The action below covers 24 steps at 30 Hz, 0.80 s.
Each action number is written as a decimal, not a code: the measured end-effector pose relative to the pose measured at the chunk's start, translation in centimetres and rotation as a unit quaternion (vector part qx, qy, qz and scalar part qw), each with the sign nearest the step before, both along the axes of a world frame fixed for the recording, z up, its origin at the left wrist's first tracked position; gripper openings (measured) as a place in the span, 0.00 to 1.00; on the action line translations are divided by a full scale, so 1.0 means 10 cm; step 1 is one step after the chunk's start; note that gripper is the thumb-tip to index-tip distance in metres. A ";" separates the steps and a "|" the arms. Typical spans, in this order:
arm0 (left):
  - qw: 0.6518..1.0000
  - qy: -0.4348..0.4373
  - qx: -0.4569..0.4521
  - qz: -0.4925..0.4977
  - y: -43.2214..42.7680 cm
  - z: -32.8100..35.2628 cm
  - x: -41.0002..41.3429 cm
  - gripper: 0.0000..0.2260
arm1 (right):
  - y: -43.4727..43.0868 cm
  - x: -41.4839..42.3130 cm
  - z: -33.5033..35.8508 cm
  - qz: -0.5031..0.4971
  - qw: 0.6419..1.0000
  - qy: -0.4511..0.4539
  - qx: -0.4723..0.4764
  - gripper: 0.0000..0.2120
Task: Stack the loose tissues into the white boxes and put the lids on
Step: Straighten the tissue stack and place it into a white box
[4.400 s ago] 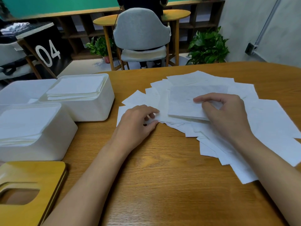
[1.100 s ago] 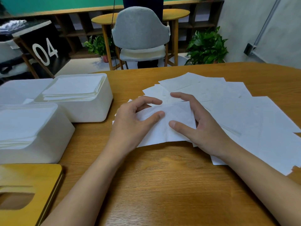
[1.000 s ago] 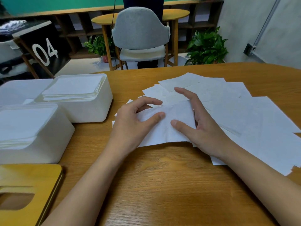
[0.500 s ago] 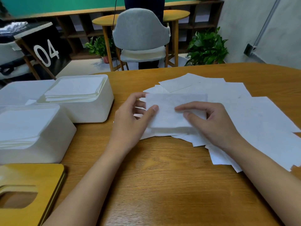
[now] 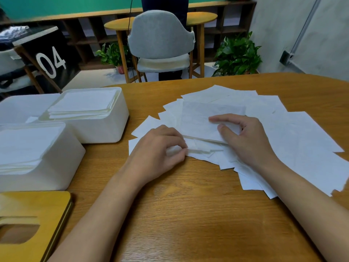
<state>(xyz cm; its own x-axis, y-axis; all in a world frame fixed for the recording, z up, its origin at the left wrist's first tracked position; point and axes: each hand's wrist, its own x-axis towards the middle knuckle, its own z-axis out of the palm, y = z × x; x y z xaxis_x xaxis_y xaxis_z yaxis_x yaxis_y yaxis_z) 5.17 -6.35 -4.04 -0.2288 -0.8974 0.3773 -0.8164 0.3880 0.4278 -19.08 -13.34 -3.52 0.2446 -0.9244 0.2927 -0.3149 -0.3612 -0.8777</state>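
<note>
Right of the far white box [image 5: 105,129], loose tissues [image 5: 294,137] lie fanned; right hand [image 5: 245,140] pinches a gathered stack [image 5: 200,120], left hand [image 5: 158,148] grips lower sheets [image 5: 198,148] with curled fingers. Uneven pull may tear or scatter them

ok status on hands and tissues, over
Left hand pinching edges of loose tissues, right hand pinching the tissue stack. White boxes part-filled, uncovered. Wooden lid lies beside, nothing blocking.
</note>
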 end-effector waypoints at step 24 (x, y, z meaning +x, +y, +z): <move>0.948 0.311 -0.002 0.066 0.09 0.26 -0.12 0.11 | 0.14 0.03 0.16 0.085 0.990 -0.109 0.040 0.03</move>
<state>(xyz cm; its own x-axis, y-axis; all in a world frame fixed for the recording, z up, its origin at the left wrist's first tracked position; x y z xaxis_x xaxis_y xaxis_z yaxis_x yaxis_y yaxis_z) 4.01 -5.43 -1.45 0.1527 -0.9007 0.4067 -0.4487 0.3035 0.8406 -18.83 -11.93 -1.90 0.3373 -0.8975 0.2841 -0.0554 -0.3202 -0.9457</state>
